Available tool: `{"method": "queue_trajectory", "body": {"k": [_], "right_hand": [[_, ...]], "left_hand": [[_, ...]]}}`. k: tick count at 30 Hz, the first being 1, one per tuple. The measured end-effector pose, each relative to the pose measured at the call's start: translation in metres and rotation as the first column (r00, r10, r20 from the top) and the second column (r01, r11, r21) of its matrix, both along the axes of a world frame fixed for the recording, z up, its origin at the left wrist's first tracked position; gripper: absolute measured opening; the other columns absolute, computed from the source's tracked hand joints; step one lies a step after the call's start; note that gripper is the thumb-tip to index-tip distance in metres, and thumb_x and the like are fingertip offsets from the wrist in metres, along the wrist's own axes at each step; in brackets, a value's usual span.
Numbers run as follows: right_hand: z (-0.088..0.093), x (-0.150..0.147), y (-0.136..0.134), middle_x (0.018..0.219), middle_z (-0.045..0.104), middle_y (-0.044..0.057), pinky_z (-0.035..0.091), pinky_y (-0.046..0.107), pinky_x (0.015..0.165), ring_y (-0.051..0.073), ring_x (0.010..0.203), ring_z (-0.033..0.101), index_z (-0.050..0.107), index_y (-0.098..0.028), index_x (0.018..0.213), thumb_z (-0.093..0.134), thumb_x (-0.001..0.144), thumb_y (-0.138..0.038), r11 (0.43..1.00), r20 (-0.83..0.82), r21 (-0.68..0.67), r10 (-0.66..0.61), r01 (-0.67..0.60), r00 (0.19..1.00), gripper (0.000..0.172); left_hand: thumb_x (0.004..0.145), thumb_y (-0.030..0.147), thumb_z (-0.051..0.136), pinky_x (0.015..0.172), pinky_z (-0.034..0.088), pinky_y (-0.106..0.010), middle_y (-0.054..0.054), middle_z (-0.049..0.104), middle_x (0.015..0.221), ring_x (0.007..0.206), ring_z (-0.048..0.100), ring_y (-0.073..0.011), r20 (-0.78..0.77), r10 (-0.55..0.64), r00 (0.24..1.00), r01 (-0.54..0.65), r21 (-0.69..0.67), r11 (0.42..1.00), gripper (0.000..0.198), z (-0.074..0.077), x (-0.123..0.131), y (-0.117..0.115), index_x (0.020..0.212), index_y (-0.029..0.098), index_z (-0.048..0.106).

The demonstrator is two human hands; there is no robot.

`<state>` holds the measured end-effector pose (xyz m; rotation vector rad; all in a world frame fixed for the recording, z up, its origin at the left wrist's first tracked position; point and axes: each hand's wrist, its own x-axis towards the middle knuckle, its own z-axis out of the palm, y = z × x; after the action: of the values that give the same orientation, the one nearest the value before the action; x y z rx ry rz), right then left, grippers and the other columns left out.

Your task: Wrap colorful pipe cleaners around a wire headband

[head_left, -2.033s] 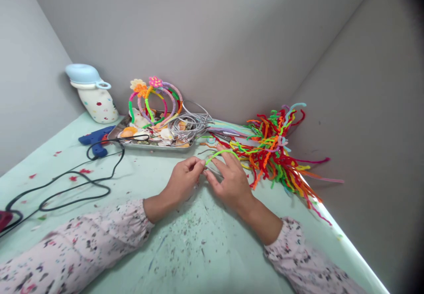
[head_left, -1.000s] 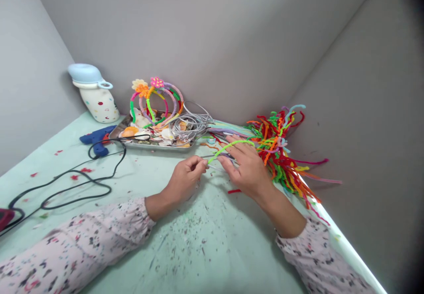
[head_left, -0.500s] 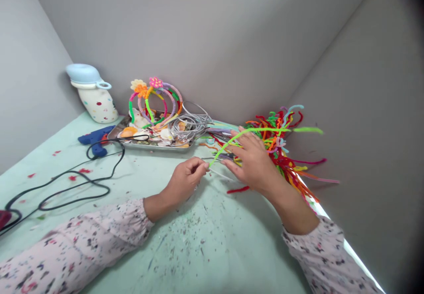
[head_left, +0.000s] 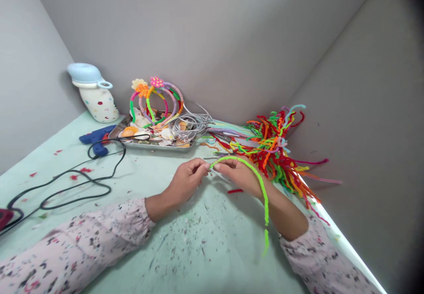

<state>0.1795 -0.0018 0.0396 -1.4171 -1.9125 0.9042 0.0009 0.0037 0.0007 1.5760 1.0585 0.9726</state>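
Observation:
My left hand (head_left: pixel 188 180) is closed in a pinch on the near end of a bright green pipe cleaner (head_left: pixel 264 190). Beside it, my right hand (head_left: pixel 243 177) is also closed, thumb and fingers on the same pipe cleaner close to the left fingertips. From there the pipe cleaner arches over the right hand, and its free end hangs down past the right wrist. A thin pale grey strip or wire (head_left: pixel 220 177) runs from the left fingertips under the right hand; most of it is hidden.
A metal tray (head_left: pixel 159 147) holds scraps, coiled grey wire (head_left: pixel 190 126) and wrapped headbands (head_left: pixel 174 95). Left of it lie a blue glue gun (head_left: pixel 97 137) with a black cord and a white bottle (head_left: pixel 97 104). Many coloured pipe cleaners (head_left: pixel 274 148) are heaped at right by the wall.
My right hand has come down and left, closing near the left fingertips. The green pipe cleaner's free end has swung from pointing right to hanging down. My left hand has barely moved.

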Motion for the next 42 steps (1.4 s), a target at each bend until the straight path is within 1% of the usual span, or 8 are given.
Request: {"method": "queue_trajectory", "body": {"k": [4, 8, 20, 25, 28, 31, 35, 42], "right_hand": [[-0.017, -0.004, 0.003, 0.076, 0.069, 0.001, 0.047, 0.027, 0.067, 0.016, 0.071, 0.061, 0.071, -0.018, 0.08, 0.055, 0.081, -0.036, 0.997, -0.082, 0.002, -0.071, 0.071, 0.994, 0.024], [-0.022, -0.007, 0.003, 0.073, 0.067, 0.001, 0.046, 0.027, 0.066, 0.016, 0.069, 0.06, 0.069, -0.018, 0.076, 0.055, 0.081, -0.037, 0.995, -0.095, -0.003, -0.097, 0.097, 0.991, 0.024], [-0.02, -0.013, -0.003, 0.073, 0.065, 0.0, 0.044, 0.026, 0.069, 0.015, 0.071, 0.059, 0.065, -0.018, 0.075, 0.05, 0.084, -0.04, 0.994, -0.124, 0.005, -0.108, 0.11, 0.986, 0.028], [-0.006, -0.016, -0.006, 0.069, 0.063, -0.001, 0.041, 0.025, 0.062, 0.014, 0.067, 0.056, 0.064, -0.018, 0.07, 0.048, 0.084, -0.032, 0.995, -0.072, 0.073, -0.059, 0.064, 0.996, 0.025], [0.001, -0.017, -0.009, 0.073, 0.064, 0.0, 0.041, 0.025, 0.061, 0.014, 0.067, 0.056, 0.064, -0.018, 0.072, 0.052, 0.08, -0.027, 0.996, -0.01, 0.083, -0.034, 0.035, 0.999, 0.017], [-0.005, -0.017, -0.009, 0.07, 0.063, -0.001, 0.042, 0.025, 0.061, 0.013, 0.065, 0.055, 0.065, -0.018, 0.075, 0.053, 0.08, -0.029, 0.999, -0.008, 0.025, -0.028, 0.028, 1.0, 0.017], [-0.016, -0.017, -0.006, 0.072, 0.064, 0.0, 0.043, 0.026, 0.063, 0.014, 0.067, 0.057, 0.065, -0.019, 0.077, 0.055, 0.079, -0.029, 0.997, -0.019, 0.051, -0.06, 0.061, 0.998, 0.014], [-0.003, -0.02, -0.009, 0.07, 0.064, -0.001, 0.041, 0.024, 0.061, 0.013, 0.064, 0.056, 0.064, -0.018, 0.071, 0.056, 0.078, -0.021, 0.996, -0.025, 0.06, -0.068, 0.069, 0.997, 0.01]], "left_hand": [[0.085, 0.043, 0.048, 0.047, 0.03, -0.022, 0.005, 0.044, 0.051, 0.046, 0.038, -0.0092, 0.036, -0.046, 0.998, 0.047, -0.029, 0.998, 0.031, -0.002, 0.0, 0.001, 0.07, 0.017, 0.056], [0.085, 0.044, 0.049, 0.046, 0.031, -0.021, 0.006, 0.043, 0.05, 0.046, 0.038, -0.0089, 0.046, -0.052, 0.998, 0.054, -0.039, 0.998, 0.032, -0.002, 0.001, 0.001, 0.067, 0.017, 0.054], [0.084, 0.042, 0.049, 0.045, 0.028, -0.022, 0.006, 0.043, 0.048, 0.044, 0.036, -0.0094, 0.017, -0.014, 1.0, 0.014, 0.002, 1.0, 0.031, 0.0, 0.001, 0.001, 0.066, 0.018, 0.054], [0.085, 0.041, 0.05, 0.047, 0.029, -0.022, 0.006, 0.043, 0.048, 0.045, 0.036, -0.0093, 0.025, 0.003, 1.0, -0.003, -0.002, 1.0, 0.031, -0.001, 0.0, 0.002, 0.064, 0.018, 0.052], [0.085, 0.041, 0.049, 0.047, 0.029, -0.022, 0.006, 0.043, 0.049, 0.045, 0.035, -0.0092, 0.04, 0.009, 0.999, -0.009, 0.0, 1.0, 0.031, -0.002, 0.0, 0.002, 0.063, 0.018, 0.051], [0.085, 0.041, 0.048, 0.047, 0.029, -0.022, 0.006, 0.043, 0.048, 0.045, 0.035, -0.0094, 0.037, 0.015, 0.999, -0.014, -0.005, 1.0, 0.032, -0.003, 0.0, 0.002, 0.063, 0.018, 0.05], [0.085, 0.042, 0.048, 0.047, 0.028, -0.022, 0.006, 0.043, 0.047, 0.045, 0.035, -0.0095, 0.015, 0.013, 1.0, -0.013, -0.019, 1.0, 0.033, -0.003, 0.0, 0.001, 0.062, 0.018, 0.048], [0.086, 0.044, 0.048, 0.047, 0.028, -0.022, 0.006, 0.043, 0.049, 0.046, 0.035, -0.0094, 0.012, 0.007, 1.0, -0.007, -0.006, 1.0, 0.035, -0.006, -0.001, 0.003, 0.063, 0.018, 0.049]]}}
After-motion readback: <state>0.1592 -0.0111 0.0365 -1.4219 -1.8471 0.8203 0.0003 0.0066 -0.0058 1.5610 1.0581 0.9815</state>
